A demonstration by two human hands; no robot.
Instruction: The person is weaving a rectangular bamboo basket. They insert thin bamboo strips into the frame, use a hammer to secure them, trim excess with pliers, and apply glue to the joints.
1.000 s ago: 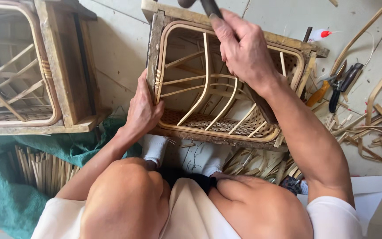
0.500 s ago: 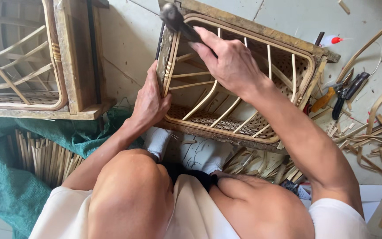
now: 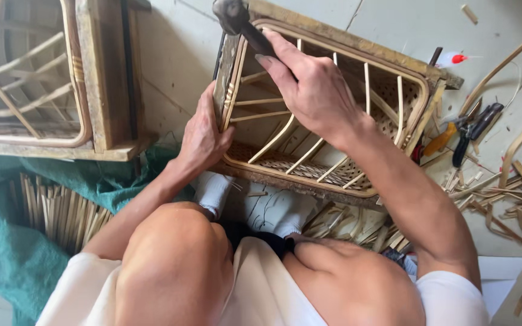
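Note:
A rectangular rattan frame (image 3: 421, 90) with curved ribs and a woven base lies on the floor in front of my knees. My left hand (image 3: 203, 136) grips its left side near the front corner. My right hand (image 3: 312, 90) is closed around the dark handle of a hammer (image 3: 237, 18). The hammer head sits at the frame's far left corner, just above or against the rim. The handle is mostly hidden inside my fist.
A second rattan frame (image 3: 101, 84) stands to the left. A green cloth (image 3: 7, 241) with a bundle of cane strips (image 3: 55, 208) lies at the lower left. Pliers (image 3: 469, 130), a small bottle with a red tip (image 3: 454, 58) and loose cane offcuts (image 3: 502, 199) lie on the right.
My right hand has swung the hammer down and leftward toward the frame's far left corner. My left hand keeps its grip on the left side.

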